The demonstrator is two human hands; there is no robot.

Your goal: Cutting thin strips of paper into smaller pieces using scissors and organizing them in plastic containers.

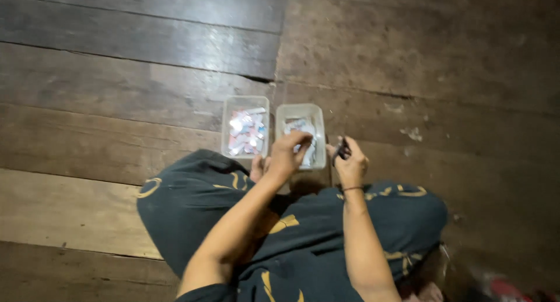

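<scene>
Two clear rectangular plastic tubs (245, 133), hands (289, 153)

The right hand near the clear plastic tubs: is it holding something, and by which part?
Yes. The right hand pinches a small dark tool by its lower end; which kind of tool, and exactly where the fingers grip, cannot be told.

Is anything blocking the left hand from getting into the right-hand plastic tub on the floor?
Nothing visible does. The left hand is already over the near edge of the right tub, fingers curled at the small packets inside. The tub is open-topped. The right hand sits apart, just right of it, gripping a small dark object.
</scene>
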